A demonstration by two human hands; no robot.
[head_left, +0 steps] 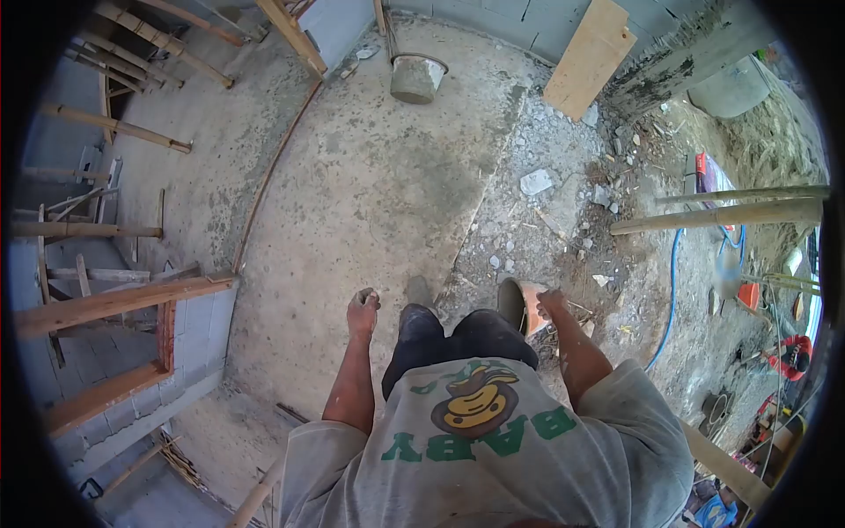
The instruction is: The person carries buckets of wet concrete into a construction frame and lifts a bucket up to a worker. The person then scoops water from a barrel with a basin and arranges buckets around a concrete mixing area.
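My left hand (363, 311) hangs over the concrete floor to the left of my legs, its dusty fingers curled in, with no object visible in them. On the other side, my right hand (552, 304) is closed at the rim of an orange bucket (533, 310), which hangs beside my right boot (510, 302). The inside of the bucket is mostly hidden. My left boot (418, 290) is on the concrete floor (352, 202).
A grey bucket (417, 79) stands near the far wall. A wooden board (590, 60) leans at the upper right, above rubble (563, 189). Bamboo poles (722, 216) and a blue hose (672, 295) lie right. Timber props (123, 304) fill the left. A person in red (792, 356) is at far right.
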